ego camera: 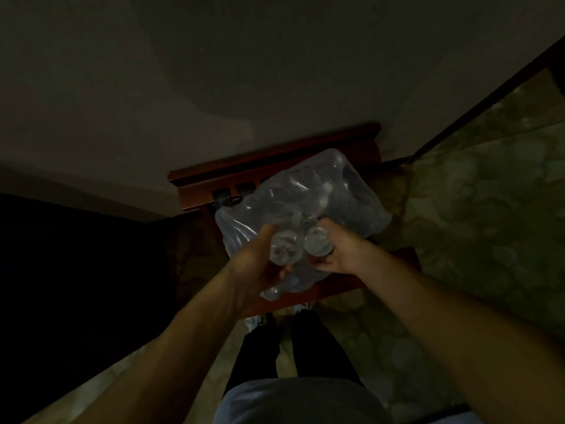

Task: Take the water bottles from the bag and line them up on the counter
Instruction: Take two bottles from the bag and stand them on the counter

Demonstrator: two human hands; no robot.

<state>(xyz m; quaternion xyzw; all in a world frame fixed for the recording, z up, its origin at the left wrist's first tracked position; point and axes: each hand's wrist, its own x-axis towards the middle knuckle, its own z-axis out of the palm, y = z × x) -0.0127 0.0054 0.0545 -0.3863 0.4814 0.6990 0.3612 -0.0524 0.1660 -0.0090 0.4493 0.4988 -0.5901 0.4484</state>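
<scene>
two bottles point(286, 250) gripped, still half in bag point(336, 191).

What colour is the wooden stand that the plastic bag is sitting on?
Reddish-brown, like dark polished wood, seen in the head view: the wooden stand under the clear plastic bag.

A clear plastic bag point(305, 194) of clear water bottles point(284, 249) lies, apparently tilted, on a reddish wooden counter point(336, 286).

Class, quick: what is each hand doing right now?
Left hand: closed on a water bottle.
Right hand: closed on a second bottle, at the bag.
</scene>
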